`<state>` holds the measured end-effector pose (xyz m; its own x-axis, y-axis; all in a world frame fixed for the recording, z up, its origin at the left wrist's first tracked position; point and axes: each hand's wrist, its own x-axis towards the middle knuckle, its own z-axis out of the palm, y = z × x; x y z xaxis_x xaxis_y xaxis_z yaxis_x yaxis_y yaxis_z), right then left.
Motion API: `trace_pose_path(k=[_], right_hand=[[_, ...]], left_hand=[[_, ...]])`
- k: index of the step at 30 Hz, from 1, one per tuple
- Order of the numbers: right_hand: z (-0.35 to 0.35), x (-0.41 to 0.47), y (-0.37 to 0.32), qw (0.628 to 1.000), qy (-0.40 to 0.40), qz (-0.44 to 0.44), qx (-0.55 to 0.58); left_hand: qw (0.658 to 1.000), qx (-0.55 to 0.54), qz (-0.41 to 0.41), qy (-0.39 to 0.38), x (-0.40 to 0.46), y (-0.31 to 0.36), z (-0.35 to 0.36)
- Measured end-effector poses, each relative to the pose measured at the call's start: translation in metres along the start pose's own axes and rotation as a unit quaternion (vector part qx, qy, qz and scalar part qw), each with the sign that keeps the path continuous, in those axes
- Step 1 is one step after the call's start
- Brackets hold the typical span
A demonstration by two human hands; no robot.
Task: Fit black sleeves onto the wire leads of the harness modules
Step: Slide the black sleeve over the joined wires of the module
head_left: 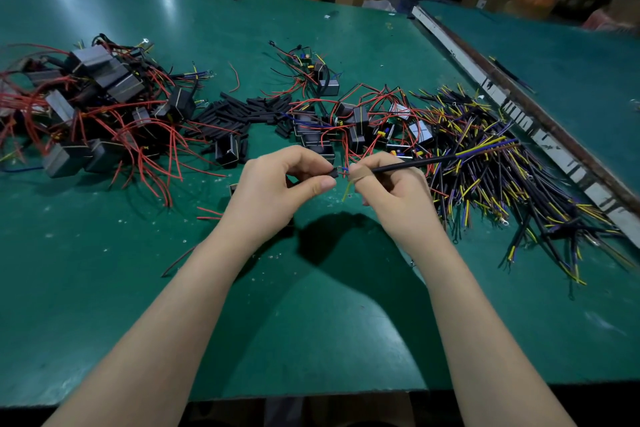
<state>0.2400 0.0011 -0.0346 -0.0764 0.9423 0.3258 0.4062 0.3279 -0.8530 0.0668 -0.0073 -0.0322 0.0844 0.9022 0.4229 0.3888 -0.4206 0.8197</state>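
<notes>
- Where we work, a broad green table top bears a far-left heap of grey box modules with red wires.
- At right lies our pile of black cables with yellow and blue ends.
- Loose short black sleeves lie between.
- Our right hand grips one long black cable.
- Our left hand pinches a small black sleeve at its wire tips.
</notes>
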Motion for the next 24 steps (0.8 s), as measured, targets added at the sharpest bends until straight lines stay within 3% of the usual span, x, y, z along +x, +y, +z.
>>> trace_pose_path(k=[11, 18, 24], right_hand=[[-0.0027, 0.0010, -0.0060, 0.998, -0.004, 0.015, 0.056], [-0.0029, -0.0009, -0.0075, 0.996, -0.015, 0.023, 0.081], [-0.0061, -0.0013, -0.0058, 0.999, -0.024, 0.012, 0.040]], left_hand=[[0.998, -0.029, 0.042, 0.027, -0.0026, 0.0007, 0.0035], [0.999, -0.027, 0.017, 0.029, -0.0019, 0.0012, 0.0025], [0.999, -0.020, 0.021, 0.015, -0.0033, 0.0036, 0.0036]])
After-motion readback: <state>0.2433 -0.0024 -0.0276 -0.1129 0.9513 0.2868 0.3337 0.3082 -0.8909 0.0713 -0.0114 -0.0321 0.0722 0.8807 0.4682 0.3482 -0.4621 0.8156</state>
